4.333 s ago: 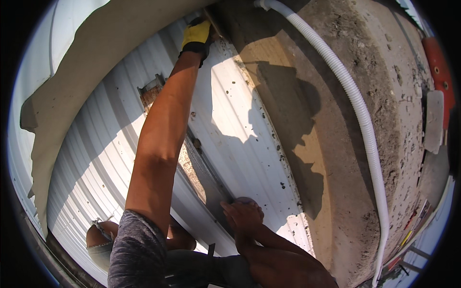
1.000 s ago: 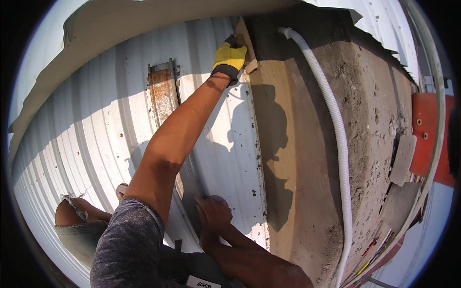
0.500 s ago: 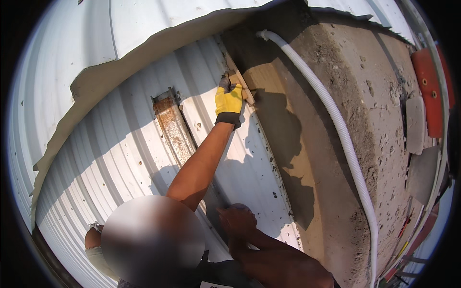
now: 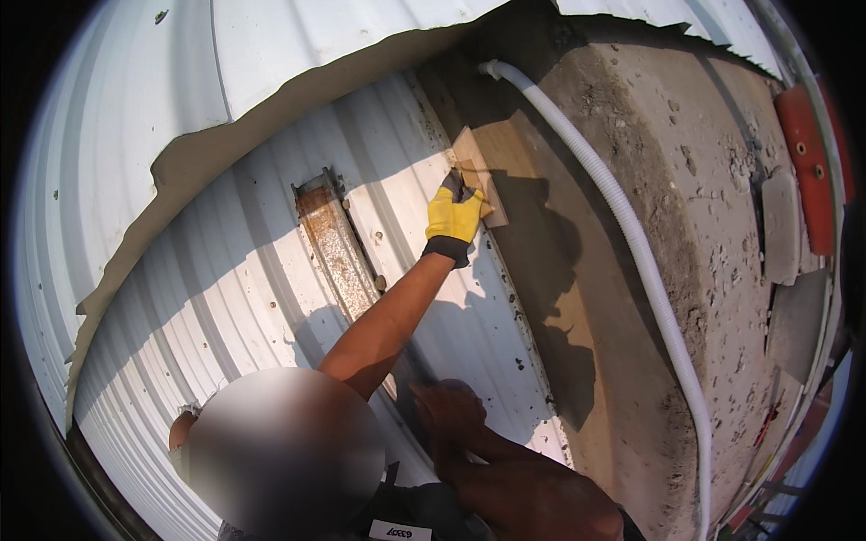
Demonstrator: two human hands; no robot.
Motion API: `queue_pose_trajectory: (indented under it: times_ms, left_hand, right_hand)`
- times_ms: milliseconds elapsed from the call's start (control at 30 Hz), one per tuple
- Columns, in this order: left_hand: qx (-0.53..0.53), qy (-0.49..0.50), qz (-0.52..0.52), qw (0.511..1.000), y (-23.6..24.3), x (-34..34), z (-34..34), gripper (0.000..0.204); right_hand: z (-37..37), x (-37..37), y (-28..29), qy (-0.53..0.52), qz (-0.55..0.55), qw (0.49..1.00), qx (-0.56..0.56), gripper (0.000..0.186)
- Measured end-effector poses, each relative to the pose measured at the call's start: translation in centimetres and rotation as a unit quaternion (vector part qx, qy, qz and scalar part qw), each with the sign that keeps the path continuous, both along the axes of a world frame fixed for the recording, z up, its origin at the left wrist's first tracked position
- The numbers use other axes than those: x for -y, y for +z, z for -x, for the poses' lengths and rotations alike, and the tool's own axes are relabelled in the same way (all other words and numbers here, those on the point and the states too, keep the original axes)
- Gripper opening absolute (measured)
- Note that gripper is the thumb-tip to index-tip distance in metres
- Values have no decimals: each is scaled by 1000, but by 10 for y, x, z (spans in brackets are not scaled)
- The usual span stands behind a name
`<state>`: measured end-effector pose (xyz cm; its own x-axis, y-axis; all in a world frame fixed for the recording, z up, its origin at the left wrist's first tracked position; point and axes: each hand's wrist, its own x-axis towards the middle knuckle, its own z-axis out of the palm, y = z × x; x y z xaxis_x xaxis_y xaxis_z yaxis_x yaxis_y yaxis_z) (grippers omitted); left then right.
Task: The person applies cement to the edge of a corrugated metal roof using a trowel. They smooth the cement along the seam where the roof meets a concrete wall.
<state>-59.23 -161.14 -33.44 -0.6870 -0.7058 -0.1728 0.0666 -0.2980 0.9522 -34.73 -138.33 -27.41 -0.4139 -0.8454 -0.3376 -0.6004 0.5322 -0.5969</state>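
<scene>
My left hand (image 4: 454, 215), in a yellow and black glove, reaches out from the lower left. Its fingers close round a flat tan wooden float (image 4: 484, 185), whose face lies along the edge of a smooth brown plastered surface (image 4: 577, 298). Bare and in shade, my right hand (image 4: 448, 406) is low in the middle with its fingers curled. Whether anything is inside it is hidden. White corrugated metal sheeting (image 4: 451, 338) spreads beneath and beside both hands.
A rusty metal channel (image 4: 341, 243) lies on the sheeting left of my gloved arm. A white ribbed hose (image 4: 622, 198) curves along the brown surface. Farther right are rough concrete (image 4: 713, 243) and a red panel (image 4: 806, 171). Jagged-edged sheeting (image 4: 171, 99) arches across the upper left.
My left hand and the float have slid nearer and to the right along the plastered edge. My right hand stays in nearly the same place. The view has shifted slightly.
</scene>
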Motion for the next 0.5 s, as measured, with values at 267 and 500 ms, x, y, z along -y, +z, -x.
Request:
queue_pose_trajectory:
  times_ms: [267,500]
  left_hand:
    - [36,33,-16,999,63,-5,-87,74]
    - [31,58,35,997,97,-35,-70,63]
  right_hand:
    - [68,5,55,-207,246,947,7,45]
    - [181,80,66,-125,117,914,-369,52]
